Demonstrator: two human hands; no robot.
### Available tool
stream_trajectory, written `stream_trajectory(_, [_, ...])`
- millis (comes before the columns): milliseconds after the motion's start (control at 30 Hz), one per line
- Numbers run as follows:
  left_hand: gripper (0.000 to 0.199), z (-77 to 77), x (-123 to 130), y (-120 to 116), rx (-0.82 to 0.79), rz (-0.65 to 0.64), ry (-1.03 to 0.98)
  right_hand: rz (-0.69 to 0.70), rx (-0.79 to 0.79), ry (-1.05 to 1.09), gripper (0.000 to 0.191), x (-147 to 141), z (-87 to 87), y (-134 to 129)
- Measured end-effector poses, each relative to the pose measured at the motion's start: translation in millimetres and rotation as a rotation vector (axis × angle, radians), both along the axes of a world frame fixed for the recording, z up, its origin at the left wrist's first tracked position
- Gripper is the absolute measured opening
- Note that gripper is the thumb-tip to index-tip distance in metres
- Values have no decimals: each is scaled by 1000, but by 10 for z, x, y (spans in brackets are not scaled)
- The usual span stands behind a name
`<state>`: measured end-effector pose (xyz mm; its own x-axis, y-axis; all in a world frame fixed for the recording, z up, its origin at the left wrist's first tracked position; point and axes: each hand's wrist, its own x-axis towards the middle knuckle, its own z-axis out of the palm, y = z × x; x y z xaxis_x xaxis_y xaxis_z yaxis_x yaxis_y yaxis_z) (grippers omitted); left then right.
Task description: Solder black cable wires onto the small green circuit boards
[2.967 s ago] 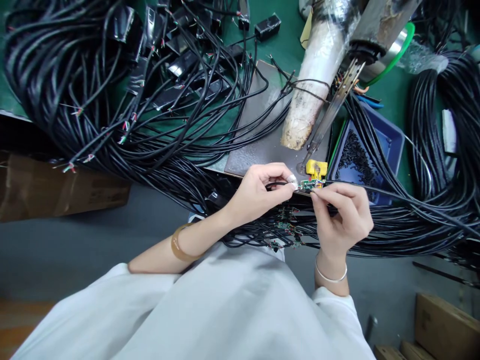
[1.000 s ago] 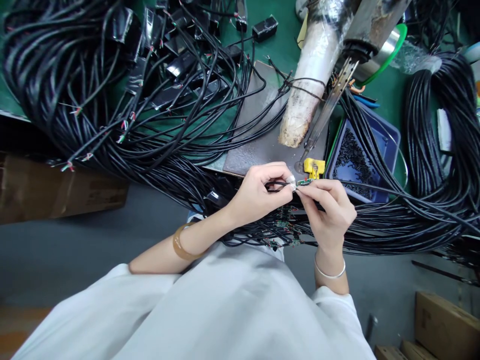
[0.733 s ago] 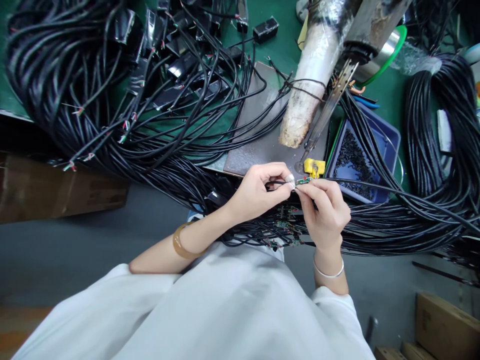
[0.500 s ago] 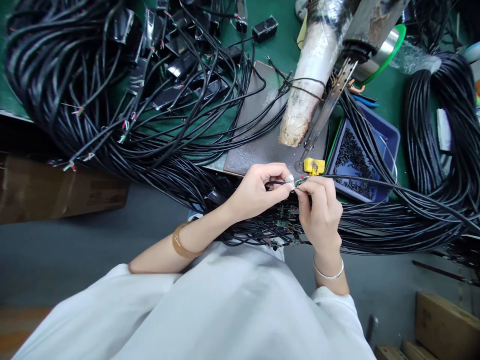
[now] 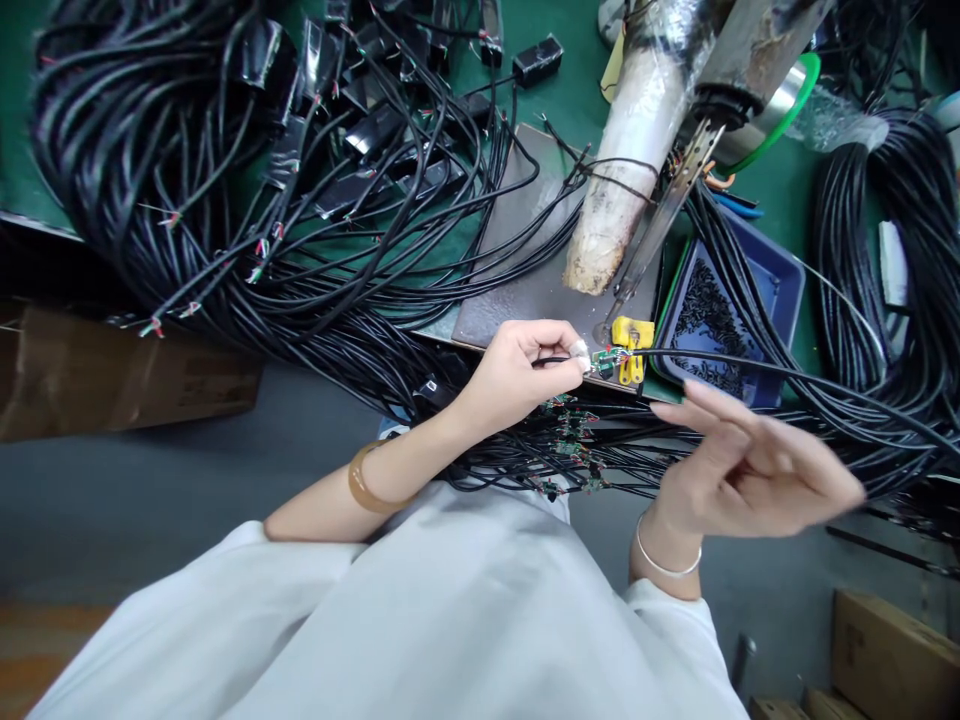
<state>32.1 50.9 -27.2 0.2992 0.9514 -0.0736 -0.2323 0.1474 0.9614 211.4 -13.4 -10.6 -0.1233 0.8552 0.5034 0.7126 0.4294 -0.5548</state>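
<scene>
Between thumb and fingers my left hand [image 5: 536, 362] pinches a black cable, close to a small green circuit board [image 5: 604, 362]. White wrapping covers a fingertip there. The board lies just right of those fingertips, beside a yellow clip [image 5: 632, 348], and another black cable [image 5: 720, 355] runs from it to the right. Lower right, my right hand [image 5: 757, 465] is off the board, its fingers spread and a little blurred, with nothing in it. Above the clip, a soldering iron [image 5: 637, 262] points its tip down at the grey plate [image 5: 517, 290].
Beside the iron is a wrapped tube [image 5: 611, 220]. A blue tray [image 5: 784, 290] of short black pieces stands on the right. Black cable bundles [image 5: 150, 150] lie at left, and a coil [image 5: 847, 250] at far right. More boards [image 5: 574, 435] hang along the front edge.
My right hand has let go at the board and moved right and down, its fingers opening. My left hand stays at the board. More of the board and yellow clip now shows.
</scene>
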Motion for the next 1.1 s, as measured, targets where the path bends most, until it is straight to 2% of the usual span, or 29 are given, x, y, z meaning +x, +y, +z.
stream_trajectory(100, [8,19,-6,8,-15,-30,-23,13,-1,-12,16,-94,-51,107])
stream_trajectory(200, [9,32,3,6,-18,-24,-5,10,19,21,9,-149,-111,169])
stream_trajectory(333, [7,47,43,13,10,102,108,-27,98,58,14,-177,-135,190])
stream_trajectory(433, [8,62,71,42,33,143,138,-36,89,11,14,-191,-78,212])
stream_trajectory(667, [12,80,69,104,118,192,170,-13,-37,58,13,-198,99,266])
stream_trajectory(1100, [12,148,60,120,168,200,213,10,-48,40,16,-190,201,279])
